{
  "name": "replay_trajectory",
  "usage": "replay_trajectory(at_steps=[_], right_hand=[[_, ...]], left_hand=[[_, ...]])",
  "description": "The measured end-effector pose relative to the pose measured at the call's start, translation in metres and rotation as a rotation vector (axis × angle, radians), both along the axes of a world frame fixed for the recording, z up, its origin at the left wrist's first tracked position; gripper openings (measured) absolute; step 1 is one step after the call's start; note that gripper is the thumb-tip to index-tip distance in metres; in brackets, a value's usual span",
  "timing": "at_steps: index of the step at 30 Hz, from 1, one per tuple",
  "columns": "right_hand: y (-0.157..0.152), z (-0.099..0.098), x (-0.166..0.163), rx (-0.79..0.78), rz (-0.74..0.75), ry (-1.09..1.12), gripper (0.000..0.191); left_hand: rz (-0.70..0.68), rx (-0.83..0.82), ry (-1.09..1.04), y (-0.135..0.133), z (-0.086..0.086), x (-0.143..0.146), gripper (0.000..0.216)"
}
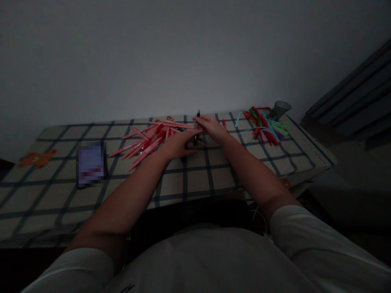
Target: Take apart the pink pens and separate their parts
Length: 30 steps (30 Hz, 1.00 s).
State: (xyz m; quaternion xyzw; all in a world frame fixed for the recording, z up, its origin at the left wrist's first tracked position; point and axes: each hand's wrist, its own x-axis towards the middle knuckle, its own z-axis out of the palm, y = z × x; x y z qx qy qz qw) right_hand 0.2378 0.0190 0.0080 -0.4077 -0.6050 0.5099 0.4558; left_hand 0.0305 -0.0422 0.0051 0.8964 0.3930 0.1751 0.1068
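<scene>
A heap of pink pens (146, 140) lies on the checked tablecloth (198, 179) at the middle of the table. My left hand (179, 145) rests at the right edge of the heap, fingers curled around a small dark item I cannot make out. My right hand (212, 127) meets it from the right, fingers pinched on a dark pen-like piece (198, 116) that sticks up above them. Both hands touch over the cloth. The room is dim.
A phone (91, 163) lies on the cloth at the left, with an orange bear print (36, 158) beyond it. Red, green and blue strips (265, 124) pile at the far right beside a lidded cup (279, 109). A wall stands behind the table.
</scene>
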Motion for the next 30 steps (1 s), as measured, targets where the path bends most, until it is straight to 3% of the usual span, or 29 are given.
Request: replay_trajectory(at_steps=[3, 7, 10, 13, 24, 30], right_hand=[[0.011, 0.004, 0.022, 0.065, -0.138, -0.125, 0.028], [0.023, 0.006, 0.060, 0.224, -0.365, -0.630, 0.022], [0.024, 0.004, 0.076, 0.161, -0.412, -0.944, 0.026], [0.021, 0.003, 0.078, 0.061, -0.411, -1.121, 0.035], [0.010, 0.011, 0.072, 0.012, -0.372, -1.329, 0.043], [0.006, 0.017, 0.070, -0.012, -0.453, -1.313, 0.038]], left_hand=[[0.021, -0.006, -0.060, 0.002, -0.003, -0.004, 0.084], [0.053, 0.012, -0.062, 0.009, -0.007, -0.010, 0.083], [0.077, 0.006, -0.057, 0.011, -0.007, -0.011, 0.082], [0.098, -0.001, -0.067, 0.011, -0.006, -0.010, 0.078], [0.109, -0.013, -0.078, 0.011, -0.005, -0.011, 0.070], [0.154, 0.007, -0.081, 0.011, -0.005, -0.012, 0.069]])
